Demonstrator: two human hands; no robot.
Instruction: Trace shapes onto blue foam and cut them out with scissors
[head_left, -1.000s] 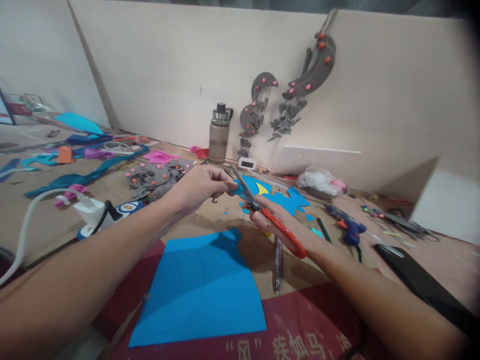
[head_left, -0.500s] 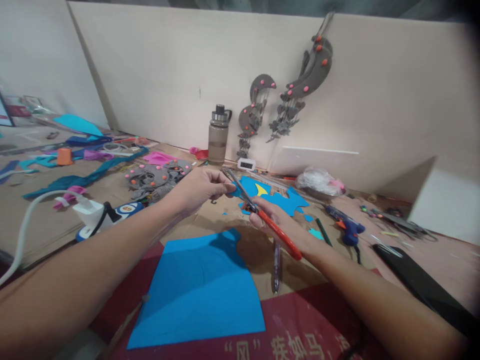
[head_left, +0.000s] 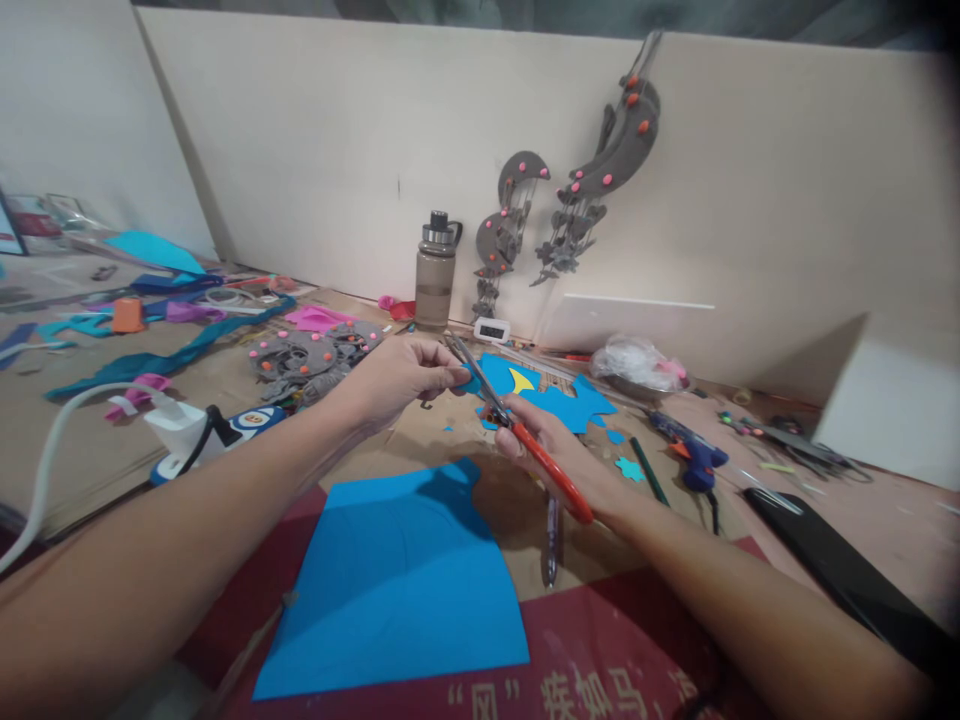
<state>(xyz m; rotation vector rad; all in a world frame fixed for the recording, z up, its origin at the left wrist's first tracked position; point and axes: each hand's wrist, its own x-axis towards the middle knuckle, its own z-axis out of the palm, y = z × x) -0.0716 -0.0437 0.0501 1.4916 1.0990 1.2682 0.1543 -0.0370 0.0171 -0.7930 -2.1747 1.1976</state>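
Observation:
My left hand (head_left: pixel 401 375) pinches a small blue foam piece (head_left: pixel 471 381) between thumb and fingers, held above the table. My right hand (head_left: pixel 551 452) grips red-handled scissors (head_left: pixel 517 430); the blades point up and left, meeting the small blue piece at my left fingertips. Below both hands a large blue foam sheet (head_left: pixel 397 580) lies flat on the cardboard. More blue foam cut-outs with a yellow crescent (head_left: pixel 540 395) lie just beyond the scissors.
A pen (head_left: pixel 552 540) lies under my right wrist. A water bottle (head_left: pixel 436 270) stands at the wall by grey felt hangings (head_left: pixel 577 190). A blue glue gun (head_left: pixel 690 450), a black strip (head_left: pixel 840 570), a white power strip (head_left: pixel 187 430) and coloured scraps surround me.
Both hands drifted slightly left and up with the scissors and the small blue piece; the blades stay at the piece. Little else differs.

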